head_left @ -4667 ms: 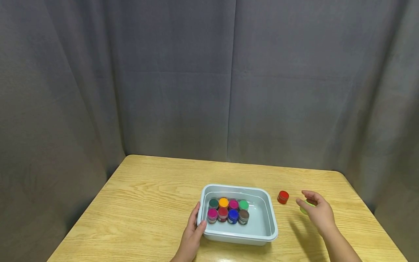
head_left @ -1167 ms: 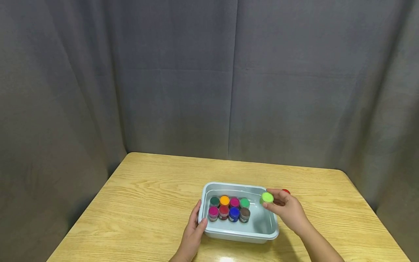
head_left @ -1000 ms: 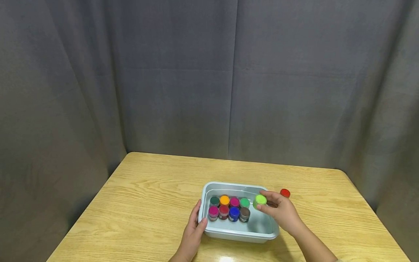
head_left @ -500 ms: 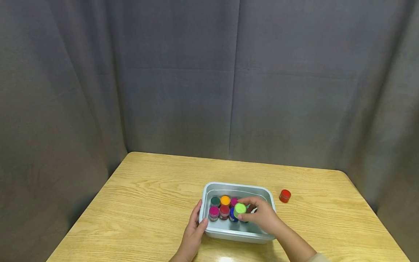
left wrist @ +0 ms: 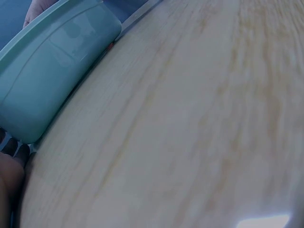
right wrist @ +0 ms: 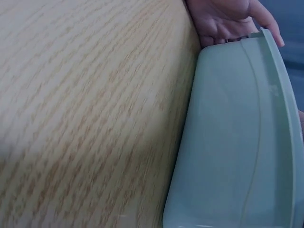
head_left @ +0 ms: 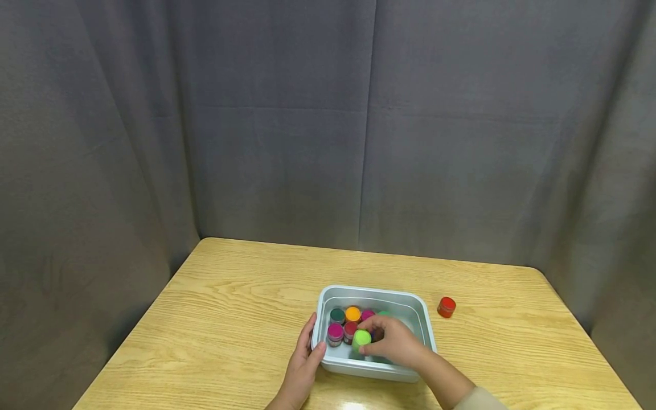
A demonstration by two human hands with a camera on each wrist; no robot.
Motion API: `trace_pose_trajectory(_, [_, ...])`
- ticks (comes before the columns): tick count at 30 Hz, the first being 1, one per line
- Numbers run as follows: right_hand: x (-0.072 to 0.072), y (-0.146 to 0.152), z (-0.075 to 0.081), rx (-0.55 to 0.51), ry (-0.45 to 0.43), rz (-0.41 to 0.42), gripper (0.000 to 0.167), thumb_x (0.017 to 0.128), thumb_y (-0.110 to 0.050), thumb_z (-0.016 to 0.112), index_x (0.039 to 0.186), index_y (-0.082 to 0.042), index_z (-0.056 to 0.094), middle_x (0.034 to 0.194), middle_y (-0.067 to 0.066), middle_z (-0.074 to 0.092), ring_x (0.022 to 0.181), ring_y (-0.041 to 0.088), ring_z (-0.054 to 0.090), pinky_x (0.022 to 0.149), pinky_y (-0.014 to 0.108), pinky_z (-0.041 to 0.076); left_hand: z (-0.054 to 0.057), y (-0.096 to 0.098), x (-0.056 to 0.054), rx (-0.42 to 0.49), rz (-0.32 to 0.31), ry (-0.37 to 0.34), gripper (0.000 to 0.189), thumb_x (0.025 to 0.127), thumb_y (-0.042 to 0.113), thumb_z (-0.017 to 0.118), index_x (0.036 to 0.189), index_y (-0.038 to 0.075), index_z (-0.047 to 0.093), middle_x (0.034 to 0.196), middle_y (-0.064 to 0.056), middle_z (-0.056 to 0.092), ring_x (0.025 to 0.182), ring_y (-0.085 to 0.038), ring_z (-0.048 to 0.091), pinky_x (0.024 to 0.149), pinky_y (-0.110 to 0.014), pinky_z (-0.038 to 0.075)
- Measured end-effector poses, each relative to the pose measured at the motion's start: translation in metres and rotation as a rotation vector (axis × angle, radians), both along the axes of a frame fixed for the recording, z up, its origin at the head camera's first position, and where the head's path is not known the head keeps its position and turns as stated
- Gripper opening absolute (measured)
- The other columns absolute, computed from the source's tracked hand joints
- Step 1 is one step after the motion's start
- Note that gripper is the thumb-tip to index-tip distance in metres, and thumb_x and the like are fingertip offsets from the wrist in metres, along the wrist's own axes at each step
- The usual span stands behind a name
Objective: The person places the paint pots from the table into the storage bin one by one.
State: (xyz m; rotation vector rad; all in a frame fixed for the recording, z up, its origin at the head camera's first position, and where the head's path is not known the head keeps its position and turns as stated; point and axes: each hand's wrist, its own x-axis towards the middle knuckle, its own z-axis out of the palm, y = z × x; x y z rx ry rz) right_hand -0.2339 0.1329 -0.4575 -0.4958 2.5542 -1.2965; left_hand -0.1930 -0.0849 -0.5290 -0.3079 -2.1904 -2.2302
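Observation:
My left hand (head_left: 301, 367) holds the left end of a pale blue-grey plastic tub (head_left: 366, 370), thumb at the rim; the right wrist view shows that thumb over the rim and the fingers against the outer wall (right wrist: 223, 133). With thumb and fingers, my right hand (head_left: 397, 343) pinches a lime green paint jar (head_left: 361, 339) inside the tub, close in front of a dark red jar (head_left: 351, 329). Other jars stand in two rows: magenta (head_left: 335, 333), dark green (head_left: 337, 316), orange (head_left: 353, 314) and more. The blue and brown ones are mostly hidden by my right hand.
A bright red jar (head_left: 447, 307) stands on the wooden table (head_left: 246, 319), to the right of the tub. Grey curtains (head_left: 277, 142) hang behind the table and at both sides.
My right hand took the lime green jar from the table at the right, carried it left over the rim and lowered it toward the front row. The left hand keeps its hold.

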Motion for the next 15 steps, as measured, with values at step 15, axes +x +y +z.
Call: trace_pose_trajectory(15, [-0.004, -0.013, -0.006, 0.149, 0.065, 0.000, 0.032, 0.069, -0.017, 0.089, 0.091, -0.012, 0.066, 0.082, -0.001, 0.053, 0.078, 0.015, 0.047, 0.065, 0.022, 0.040, -0.002, -0.001, -0.001, -0.035, 0.006, -0.006, 0.059, 0.105, 0.026, 0.043, 0.157, 0.014, 0.017, 0.164, -0.016, 0.013, 0.150, -0.037, 0.017, 0.117, -0.028, 0.027])
